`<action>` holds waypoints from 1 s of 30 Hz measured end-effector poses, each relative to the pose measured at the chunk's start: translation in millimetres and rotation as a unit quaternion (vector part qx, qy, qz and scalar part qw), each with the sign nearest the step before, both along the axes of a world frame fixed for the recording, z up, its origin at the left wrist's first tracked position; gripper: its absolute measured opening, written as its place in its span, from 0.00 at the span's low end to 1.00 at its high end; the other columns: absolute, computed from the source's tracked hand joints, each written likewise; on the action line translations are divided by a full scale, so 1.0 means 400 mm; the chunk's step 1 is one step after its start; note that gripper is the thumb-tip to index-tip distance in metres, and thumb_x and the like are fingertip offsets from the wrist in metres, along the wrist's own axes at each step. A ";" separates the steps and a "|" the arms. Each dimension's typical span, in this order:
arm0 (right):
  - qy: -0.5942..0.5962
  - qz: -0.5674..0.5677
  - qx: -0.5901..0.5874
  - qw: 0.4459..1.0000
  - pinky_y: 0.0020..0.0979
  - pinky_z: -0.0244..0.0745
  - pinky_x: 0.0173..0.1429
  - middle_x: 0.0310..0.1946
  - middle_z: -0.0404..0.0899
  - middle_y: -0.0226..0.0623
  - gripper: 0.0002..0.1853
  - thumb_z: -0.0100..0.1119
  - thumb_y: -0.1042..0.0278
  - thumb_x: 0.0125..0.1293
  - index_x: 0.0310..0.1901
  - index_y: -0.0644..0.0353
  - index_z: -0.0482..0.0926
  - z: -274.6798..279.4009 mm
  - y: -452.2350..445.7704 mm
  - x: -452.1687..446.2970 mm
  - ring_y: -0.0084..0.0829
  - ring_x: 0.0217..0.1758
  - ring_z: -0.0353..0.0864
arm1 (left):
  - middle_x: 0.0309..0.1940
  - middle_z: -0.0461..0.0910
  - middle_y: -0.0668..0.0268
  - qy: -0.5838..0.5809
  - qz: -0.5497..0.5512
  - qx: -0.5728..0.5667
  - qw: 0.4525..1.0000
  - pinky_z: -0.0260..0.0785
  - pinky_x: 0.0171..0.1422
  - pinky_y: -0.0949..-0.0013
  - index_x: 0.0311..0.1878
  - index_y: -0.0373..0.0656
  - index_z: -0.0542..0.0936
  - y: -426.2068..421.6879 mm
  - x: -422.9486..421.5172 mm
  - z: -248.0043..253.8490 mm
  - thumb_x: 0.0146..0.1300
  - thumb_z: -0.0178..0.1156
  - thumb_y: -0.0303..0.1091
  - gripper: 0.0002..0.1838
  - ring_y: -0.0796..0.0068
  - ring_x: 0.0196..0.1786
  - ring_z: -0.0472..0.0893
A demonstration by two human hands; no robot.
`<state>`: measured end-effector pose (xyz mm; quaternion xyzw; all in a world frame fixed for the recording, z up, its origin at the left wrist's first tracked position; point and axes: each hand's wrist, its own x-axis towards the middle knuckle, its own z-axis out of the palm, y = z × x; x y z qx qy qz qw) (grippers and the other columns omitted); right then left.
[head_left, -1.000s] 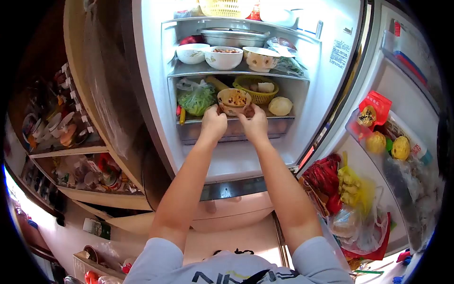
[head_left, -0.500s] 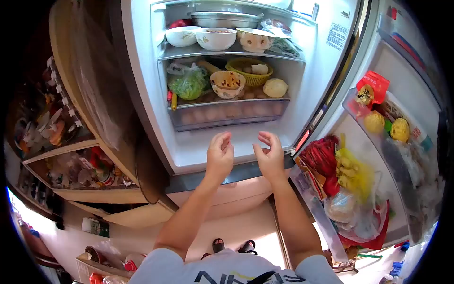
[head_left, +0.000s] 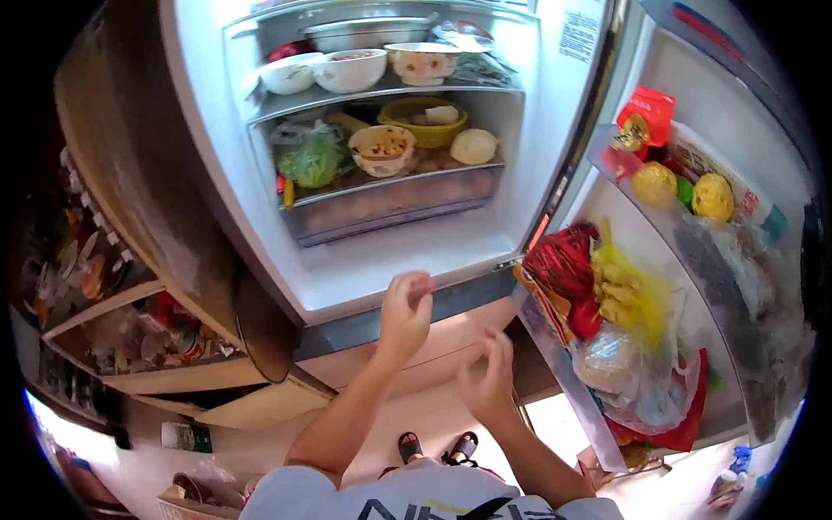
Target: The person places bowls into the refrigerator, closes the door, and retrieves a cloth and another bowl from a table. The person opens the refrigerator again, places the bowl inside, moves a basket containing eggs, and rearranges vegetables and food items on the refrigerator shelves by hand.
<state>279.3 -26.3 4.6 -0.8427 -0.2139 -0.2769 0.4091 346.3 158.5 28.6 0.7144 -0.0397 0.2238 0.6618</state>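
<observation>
So left hand point(head_left: 406, 321) and right hand point(head_left: 487, 377) are hovering empty, fingers half-open, the lower bowl point(head_left: 382, 161) sitting near, probably because the yellow basket point(head_left: 432, 134) is hogging the far right.

Bright fridge glow, dark fisheye edges

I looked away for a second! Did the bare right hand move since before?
Yes. The bare right hand moved down and back, away from the flowered cream round bowl it was touching.
</observation>
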 end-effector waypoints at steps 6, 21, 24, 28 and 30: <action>0.159 -0.002 -0.004 0.987 0.47 0.70 0.67 0.62 0.68 0.57 0.27 0.67 0.71 0.58 0.59 0.69 0.71 -0.177 -0.197 -0.180 0.55 0.66 0.70 | 0.49 0.80 0.58 0.100 -0.121 0.077 0.985 0.76 0.47 0.69 0.54 0.37 0.77 -0.139 -0.192 -0.306 0.66 0.56 0.23 0.13 0.65 0.46 0.84; 0.354 -0.212 -0.056 0.909 0.47 0.73 0.66 0.62 0.71 0.57 0.26 0.69 0.59 0.60 0.58 0.58 0.76 -0.550 -1.010 -0.753 0.55 0.63 0.74 | 0.50 0.78 0.52 0.180 -0.388 0.346 0.835 0.76 0.57 0.56 0.51 0.41 0.80 -0.888 -0.691 -0.672 0.63 0.61 0.35 0.15 0.57 0.50 0.83; 0.318 -0.267 0.014 0.910 0.46 0.73 0.66 0.58 0.72 0.58 0.25 0.71 0.61 0.58 0.54 0.62 0.77 -0.505 -1.151 -0.860 0.55 0.62 0.74 | 0.50 0.77 0.50 0.131 -0.456 0.366 0.800 0.74 0.60 0.56 0.53 0.40 0.80 -1.109 -0.766 -0.610 0.62 0.62 0.33 0.16 0.53 0.52 0.81; 0.273 -0.314 0.062 0.907 0.41 0.73 0.64 0.54 0.74 0.53 0.21 0.70 0.60 0.60 0.51 0.61 0.79 -0.454 -1.321 -0.905 0.51 0.60 0.75 | 0.49 0.75 0.50 0.028 -0.481 0.340 0.807 0.72 0.62 0.56 0.52 0.38 0.79 -1.357 -0.769 -0.506 0.60 0.64 0.31 0.17 0.49 0.54 0.77; 0.267 -0.341 0.093 0.896 0.41 0.73 0.63 0.53 0.75 0.52 0.20 0.69 0.60 0.60 0.50 0.62 0.79 -0.410 -1.399 -0.915 0.50 0.59 0.75 | 0.50 0.75 0.50 0.014 -0.502 0.335 0.797 0.72 0.63 0.56 0.53 0.38 0.78 -1.474 -0.746 -0.477 0.60 0.64 0.31 0.17 0.48 0.56 0.77</action>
